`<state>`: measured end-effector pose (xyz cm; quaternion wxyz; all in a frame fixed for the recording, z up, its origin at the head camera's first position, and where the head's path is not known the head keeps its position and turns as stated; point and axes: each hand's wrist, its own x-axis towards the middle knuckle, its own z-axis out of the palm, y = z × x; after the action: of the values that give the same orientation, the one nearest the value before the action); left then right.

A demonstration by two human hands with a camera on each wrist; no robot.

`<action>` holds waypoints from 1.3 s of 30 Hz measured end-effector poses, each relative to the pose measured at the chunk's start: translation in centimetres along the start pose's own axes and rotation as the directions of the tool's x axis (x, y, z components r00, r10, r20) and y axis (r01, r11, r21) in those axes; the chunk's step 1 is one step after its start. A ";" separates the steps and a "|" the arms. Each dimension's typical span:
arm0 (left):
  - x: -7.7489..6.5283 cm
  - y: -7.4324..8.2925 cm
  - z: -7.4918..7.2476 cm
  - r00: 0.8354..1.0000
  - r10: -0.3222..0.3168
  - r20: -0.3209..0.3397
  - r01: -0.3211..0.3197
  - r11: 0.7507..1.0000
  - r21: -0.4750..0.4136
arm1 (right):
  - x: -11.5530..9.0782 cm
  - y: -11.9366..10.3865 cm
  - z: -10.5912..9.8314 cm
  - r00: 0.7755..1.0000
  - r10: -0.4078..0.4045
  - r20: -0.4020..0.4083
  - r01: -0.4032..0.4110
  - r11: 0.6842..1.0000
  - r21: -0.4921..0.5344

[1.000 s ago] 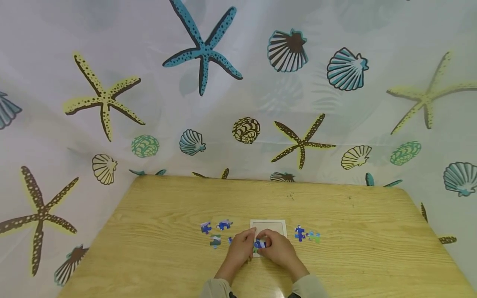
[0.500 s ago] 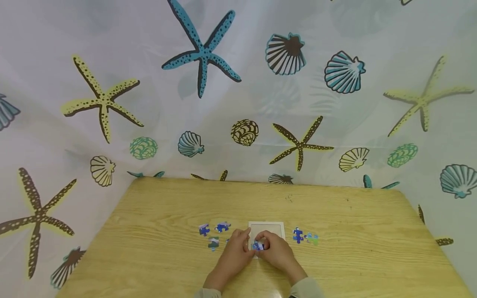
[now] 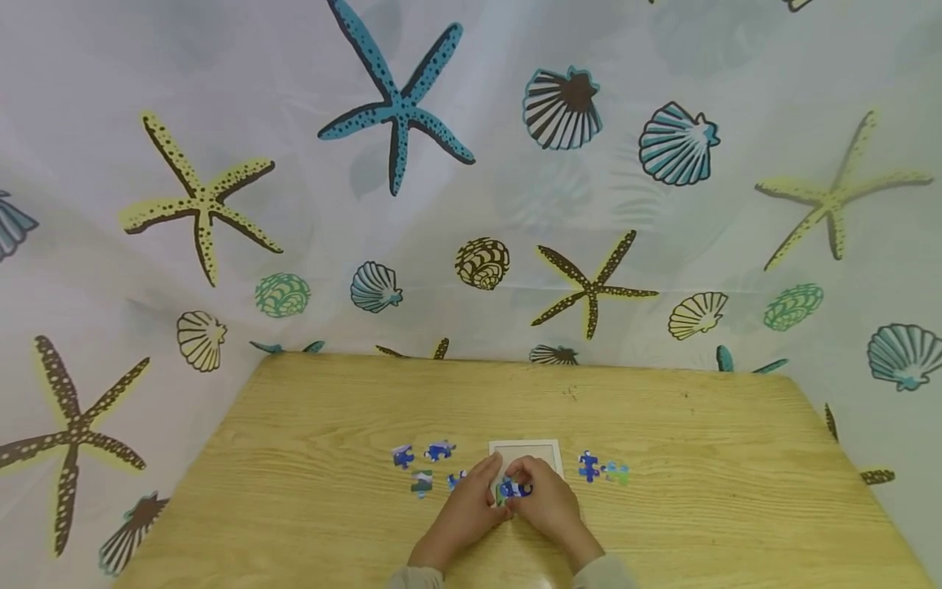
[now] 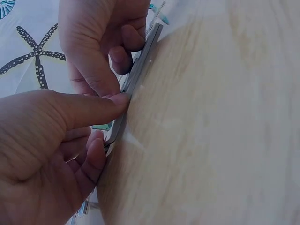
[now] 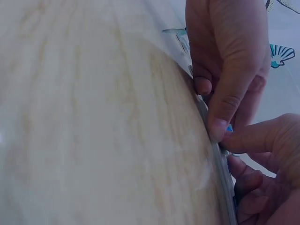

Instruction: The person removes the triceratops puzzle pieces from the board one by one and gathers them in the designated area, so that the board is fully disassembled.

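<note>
A white-rimmed puzzle tray (image 3: 524,445) lies on the table, with a blue, white and green patch of jigsaw puzzle (image 3: 513,488) at its near left. My right hand (image 3: 548,499) bends its thumb and index finger around a blue jigsaw piece (image 3: 526,489) there. At the tray's near left corner, my left hand (image 3: 471,503) holds the border, its thumb on the near edge and its fingers along the left side. Both thumbs nearly meet in the left wrist view, where the tray (image 4: 145,58) appears edge-on. The hands hide most of the patch.
Left of the tray lie several loose jigsaw pieces, including a blue one (image 3: 402,456) and a grey-green one (image 3: 422,483). To the right are a dark blue piece (image 3: 589,465) and a light green one (image 3: 616,472). A shell-patterned curtain (image 3: 441,204) surrounds the wooden table (image 3: 331,409).
My left hand has shifted nearer, its thumb moving to the tray's near edge beside the right thumb. The right hand stays over the same patch, fingers adjusting slightly on the jigsaw piece.
</note>
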<state>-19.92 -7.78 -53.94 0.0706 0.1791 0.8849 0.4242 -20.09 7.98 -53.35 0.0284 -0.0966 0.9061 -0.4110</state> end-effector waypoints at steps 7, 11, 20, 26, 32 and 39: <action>0.3 0.0 -0.2 0.998 0.011 0.059 -0.015 0.998 0.057 | 0.0 0.2 0.7 0.994 0.055 -0.090 -0.051 0.997 0.055; 0.3 0.2 -0.2 0.997 0.014 0.075 -0.018 0.998 0.054 | 0.1 0.2 0.6 0.989 0.103 -0.107 -0.075 0.969 0.236; 0.3 0.1 -0.1 0.996 -0.023 0.086 0.021 0.999 0.026 | 0.3 1.6 -1.0 0.979 0.187 -0.077 -0.120 0.844 0.523; 0.6 0.0 0.1 0.994 -0.069 0.086 0.066 0.997 0.047 | -0.4 3.4 -4.0 0.956 0.264 -0.130 -0.174 0.862 0.475; 0.7 0.1 0.3 0.992 -0.086 0.088 0.083 0.996 0.040 | -2.3 5.8 -7.7 0.942 0.298 -0.153 -0.225 0.902 0.369; 0.6 0.2 0.3 0.992 -0.086 0.087 0.083 0.996 0.039 | -3.8 7.9 -9.5 0.939 0.317 -0.130 -0.278 0.927 0.253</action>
<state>-20.37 -7.27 -53.97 0.1244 0.1612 0.8951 0.3967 -18.83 20.83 -53.16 0.0249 0.0816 0.8555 -0.5108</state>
